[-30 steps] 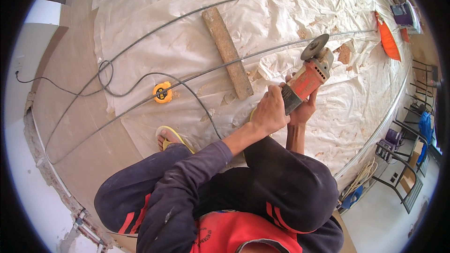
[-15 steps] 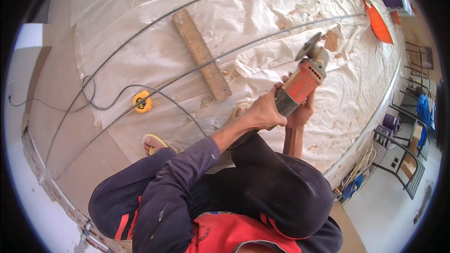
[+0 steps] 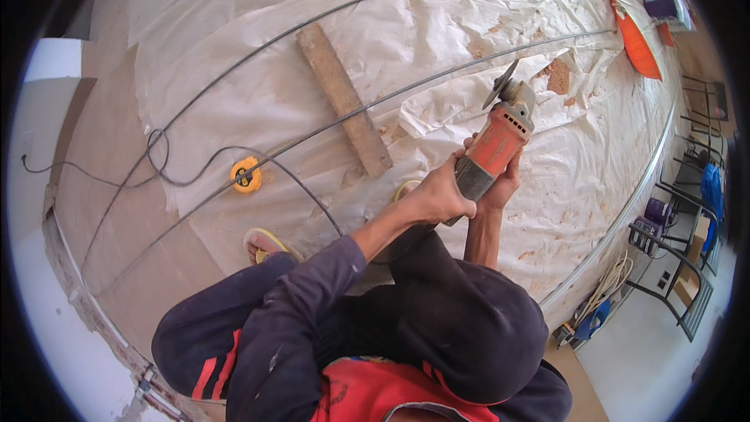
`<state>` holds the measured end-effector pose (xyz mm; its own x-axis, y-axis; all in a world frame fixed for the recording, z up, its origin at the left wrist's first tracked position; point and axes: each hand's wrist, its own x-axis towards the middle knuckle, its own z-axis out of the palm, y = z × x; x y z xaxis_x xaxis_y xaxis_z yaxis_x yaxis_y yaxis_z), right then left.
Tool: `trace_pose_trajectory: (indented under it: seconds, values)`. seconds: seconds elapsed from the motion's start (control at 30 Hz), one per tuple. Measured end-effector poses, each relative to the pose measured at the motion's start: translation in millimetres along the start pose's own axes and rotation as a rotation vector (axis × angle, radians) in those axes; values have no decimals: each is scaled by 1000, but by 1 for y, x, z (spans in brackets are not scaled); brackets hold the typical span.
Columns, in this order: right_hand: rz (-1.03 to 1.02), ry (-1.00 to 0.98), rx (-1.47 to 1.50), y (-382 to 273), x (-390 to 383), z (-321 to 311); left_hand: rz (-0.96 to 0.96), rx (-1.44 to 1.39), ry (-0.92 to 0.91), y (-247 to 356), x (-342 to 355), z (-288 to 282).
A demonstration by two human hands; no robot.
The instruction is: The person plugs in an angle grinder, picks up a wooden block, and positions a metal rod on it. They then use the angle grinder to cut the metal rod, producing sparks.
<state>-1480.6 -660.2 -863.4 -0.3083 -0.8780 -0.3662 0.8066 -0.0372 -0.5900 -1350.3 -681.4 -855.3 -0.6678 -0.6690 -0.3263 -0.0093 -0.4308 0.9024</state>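
I hold an orange and grey angle grinder [image 3: 500,134] in both hands above a floor covered with white plastic sheet [image 3: 437,23]. My left hand [image 3: 439,194] grips the rear of its body from the left. My right hand [image 3: 500,186] wraps the same body from below and the right. The grinder's disc [image 3: 500,84] points away from me, close to a long thin steel rod [image 3: 328,123] that lies across the sheet. A second rod [image 3: 258,51] runs farther out. A wooden plank [image 3: 344,98] lies under the near rod.
A yellow socket [image 3: 247,175] with a black cable [image 3: 156,158] lies on the left. My feet in yellow sandals [image 3: 266,241] rest on the sheet. An orange object [image 3: 634,41] lies far right. Metal chair frames [image 3: 680,234] and coiled rope [image 3: 609,281] stand beyond the sheet's right edge.
The grinder and both hands have moved slightly farther from me and to the right, and the view has shifted so the plank and socket sit more to the left.
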Motion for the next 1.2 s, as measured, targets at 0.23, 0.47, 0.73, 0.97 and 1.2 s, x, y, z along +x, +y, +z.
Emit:
trace_pose_trajectory:
  seconds: [0.23,0.47,0.73,0.97,1.2]
  values:
    - [-22,-79,-14,7,-1,-10,-88,73,18,-1,-7,-1]
    - [-33,-86,-101,11,1,-4,-15,186,74,-10,-6,-6]
    - [80,-66,-114,9,-16,5,-17,62,-70,6,-7,-28]
    - [9,-295,-568,-3,-25,21,220,-17,-216,31,-12,-32]
    - [-143,-75,-737,-10,-7,49,241,594,140,69,-14,-47]
